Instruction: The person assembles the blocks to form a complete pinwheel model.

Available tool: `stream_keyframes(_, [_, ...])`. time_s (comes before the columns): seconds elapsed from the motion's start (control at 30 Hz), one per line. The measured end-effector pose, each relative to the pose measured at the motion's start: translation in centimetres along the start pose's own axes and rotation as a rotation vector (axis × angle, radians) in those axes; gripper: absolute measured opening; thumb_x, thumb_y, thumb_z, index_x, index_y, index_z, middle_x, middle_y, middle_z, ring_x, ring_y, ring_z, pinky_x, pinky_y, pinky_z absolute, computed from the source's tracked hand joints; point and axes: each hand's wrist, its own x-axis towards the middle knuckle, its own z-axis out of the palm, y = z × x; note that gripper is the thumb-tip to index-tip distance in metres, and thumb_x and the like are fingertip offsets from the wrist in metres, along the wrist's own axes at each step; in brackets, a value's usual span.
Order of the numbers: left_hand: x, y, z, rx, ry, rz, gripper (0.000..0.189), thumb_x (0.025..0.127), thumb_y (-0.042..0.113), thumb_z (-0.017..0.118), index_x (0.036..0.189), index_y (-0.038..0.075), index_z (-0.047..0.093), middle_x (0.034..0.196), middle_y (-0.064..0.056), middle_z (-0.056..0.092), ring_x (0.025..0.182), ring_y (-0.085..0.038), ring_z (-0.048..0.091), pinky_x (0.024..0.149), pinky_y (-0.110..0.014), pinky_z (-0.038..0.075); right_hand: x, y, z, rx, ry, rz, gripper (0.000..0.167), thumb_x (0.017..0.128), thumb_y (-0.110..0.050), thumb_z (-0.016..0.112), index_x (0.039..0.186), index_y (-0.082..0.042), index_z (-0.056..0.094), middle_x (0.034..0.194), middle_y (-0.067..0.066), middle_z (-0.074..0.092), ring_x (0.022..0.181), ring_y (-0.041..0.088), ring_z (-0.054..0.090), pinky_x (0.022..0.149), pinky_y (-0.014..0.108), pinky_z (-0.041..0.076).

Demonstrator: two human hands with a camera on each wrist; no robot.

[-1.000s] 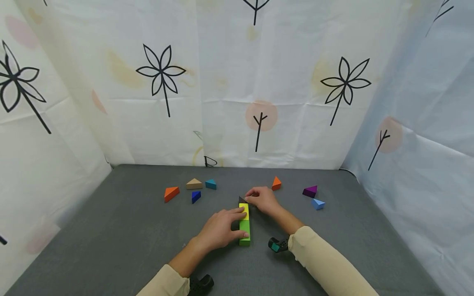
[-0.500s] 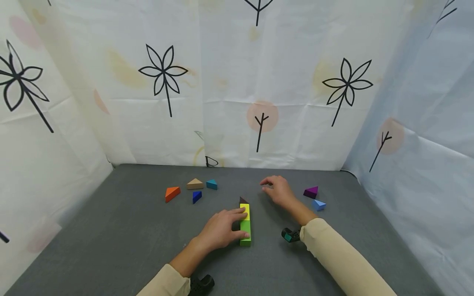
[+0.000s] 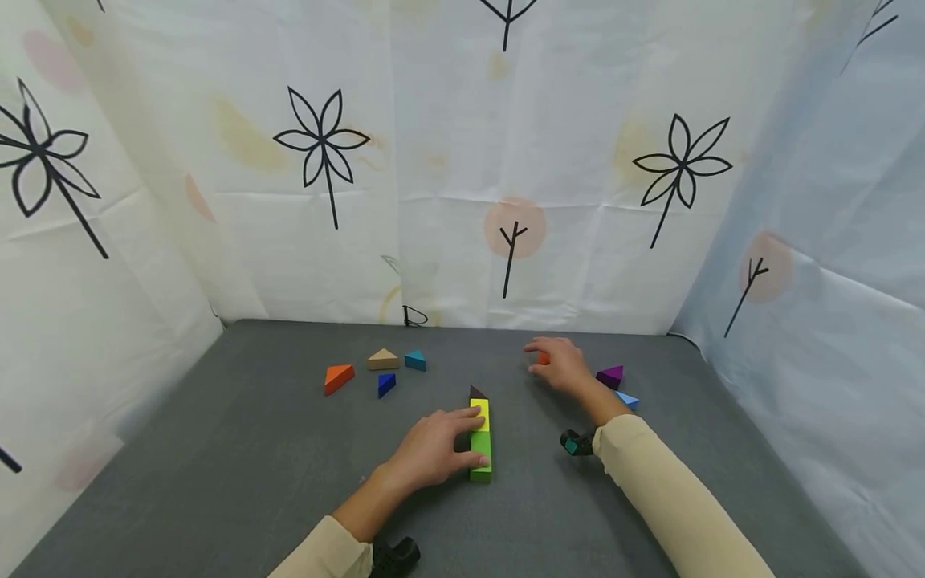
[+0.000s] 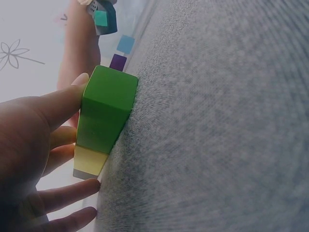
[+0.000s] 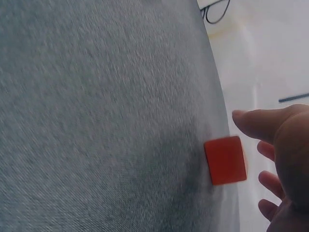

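My left hand (image 3: pixel 429 449) rests on a row of blocks. Its thumb touches the green block (image 3: pixel 480 446) and a fingertip lies on the yellow block (image 3: pixel 485 408) behind it. A dark brown triangular block (image 3: pixel 477 392) sits at the row's far end. From the left wrist, the green block's end face (image 4: pixel 111 86) shows large beside the thumb. Farther back, my right hand (image 3: pixel 565 367) reaches over an orange triangular block (image 3: pixel 543 358), partly hidden by its fingers. The right wrist view shows a gap between the thumb and this orange block (image 5: pixel 227 162), which stands on the grey cloth.
To the left lie an orange triangle (image 3: pixel 338 379), a tan triangle (image 3: pixel 383 360), a teal triangle (image 3: pixel 415 361) and a dark blue triangle (image 3: pixel 386 385). A purple block (image 3: pixel 610 377) and a light blue block (image 3: pixel 628 400) are beside my right forearm. Patterned curtains (image 3: pixel 448 160) enclose the table.
My right hand has left the dark brown triangle and moved right and back to the orange triangle. My left hand keeps its place on the row.
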Motion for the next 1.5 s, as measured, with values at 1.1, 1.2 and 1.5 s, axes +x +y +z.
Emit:
stream_keyframes(1.1, [0.0, 0.0, 0.2, 0.007, 0.02, 0.02, 0.062, 0.085, 0.057, 0.067, 0.137, 0.024, 0.058, 0.147, 0.009, 0.045, 0.128, -0.025, 0.047, 0.102, -0.052, 0.036, -0.3, 1.9, 0.0, 0.002, -0.03, 0.012, 0.029, 0.087, -0.014, 0.074, 0.113, -0.003, 0.069, 0.107, 0.014, 0.059, 0.093, 0.03, 0.057, 0.084, 0.047, 0.047])
stream_keyframes(1.2, [0.0, 0.0, 0.3, 0.008, 0.018, 0.017, 0.063, 0.085, 0.057, 0.067, 0.137, 0.024, 0.058, 0.147, 0.009, 0.045, 0.128, -0.024, 0.047, 0.102, -0.052, 0.036, -0.5, 1.6, 0.1, 0.012, -0.017, 0.004, 0.028, 0.086, -0.017, 0.075, 0.11, -0.003, 0.07, 0.101, 0.012, 0.059, 0.089, 0.028, 0.056, 0.081, 0.046, 0.047])
stream_keyframes(1.5, [0.0, -0.1, 0.3, 0.01, 0.019, 0.012, 0.062, 0.084, 0.057, 0.067, 0.137, 0.024, 0.059, 0.147, 0.009, 0.045, 0.128, -0.025, 0.047, 0.102, -0.052, 0.036, -0.7, 0.3, 0.6, 0.023, 0.007, -0.02, 0.028, 0.085, -0.022, 0.078, 0.106, -0.005, 0.071, 0.094, 0.008, 0.059, 0.084, 0.025, 0.056, 0.078, 0.044, 0.048])
